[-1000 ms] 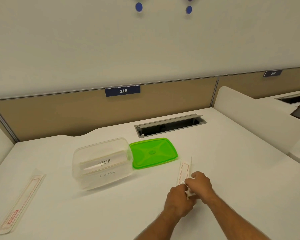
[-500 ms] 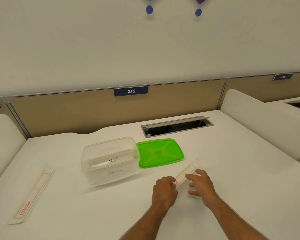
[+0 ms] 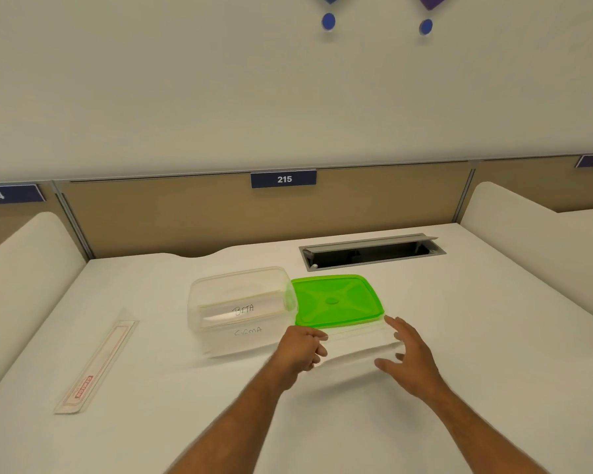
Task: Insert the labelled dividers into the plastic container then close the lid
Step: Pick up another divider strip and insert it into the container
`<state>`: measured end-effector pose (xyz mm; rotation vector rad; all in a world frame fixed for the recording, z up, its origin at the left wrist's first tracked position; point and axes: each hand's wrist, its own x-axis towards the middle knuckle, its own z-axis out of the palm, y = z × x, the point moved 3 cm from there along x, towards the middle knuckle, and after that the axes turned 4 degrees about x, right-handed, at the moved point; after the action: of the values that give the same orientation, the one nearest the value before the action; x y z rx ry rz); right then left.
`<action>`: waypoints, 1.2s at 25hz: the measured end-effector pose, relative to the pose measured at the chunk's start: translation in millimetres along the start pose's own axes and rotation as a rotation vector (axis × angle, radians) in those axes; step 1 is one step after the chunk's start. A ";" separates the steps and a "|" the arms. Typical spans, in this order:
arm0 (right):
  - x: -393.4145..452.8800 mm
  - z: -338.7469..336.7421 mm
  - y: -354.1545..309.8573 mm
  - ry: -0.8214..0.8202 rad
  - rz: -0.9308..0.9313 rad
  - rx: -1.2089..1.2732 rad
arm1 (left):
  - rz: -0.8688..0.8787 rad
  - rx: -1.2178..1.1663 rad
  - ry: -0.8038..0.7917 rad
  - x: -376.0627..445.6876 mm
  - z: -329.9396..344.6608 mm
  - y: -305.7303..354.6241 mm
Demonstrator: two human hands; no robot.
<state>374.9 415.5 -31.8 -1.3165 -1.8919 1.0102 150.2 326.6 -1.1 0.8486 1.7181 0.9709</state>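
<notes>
since the white divider [image 3: 356, 345] looks thin, light and bendy, left hand [image 3: 302, 347] pinches one end, right hand [image 3: 409, 357] open beside it.

A white desk [image 3: 493, 336] meets a tan partition [image 3: 185, 217] (plate [image 3: 283, 179] reads 215) beneath a plain pale wall [image 3: 185, 80]; a cable hatch [image 3: 372, 251] stands open.

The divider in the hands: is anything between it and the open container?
Nothing visible blocks it. The divider is held by the left hand, just right of the clear container, whose top is open. The green lid lies beside the container, behind the divider, not over the opening. The right hand is spread open.
</notes>
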 end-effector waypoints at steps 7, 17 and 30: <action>7.0 5.7 -17.7 -0.099 -0.071 0.001 | -0.168 -0.073 -0.050 -10.1 -29.2 -8.1; 10.9 12.8 -34.2 -0.162 0.015 0.003 | 0.088 0.248 -0.065 -15.3 -65.3 -19.0; 29.3 38.7 -67.4 -0.220 -0.053 0.023 | 0.262 0.695 0.041 -19.6 -110.2 -16.7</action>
<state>301.8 419.7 7.3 -1.1752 -2.0587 1.1869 50.0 277.1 17.2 1.5361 2.0443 0.5398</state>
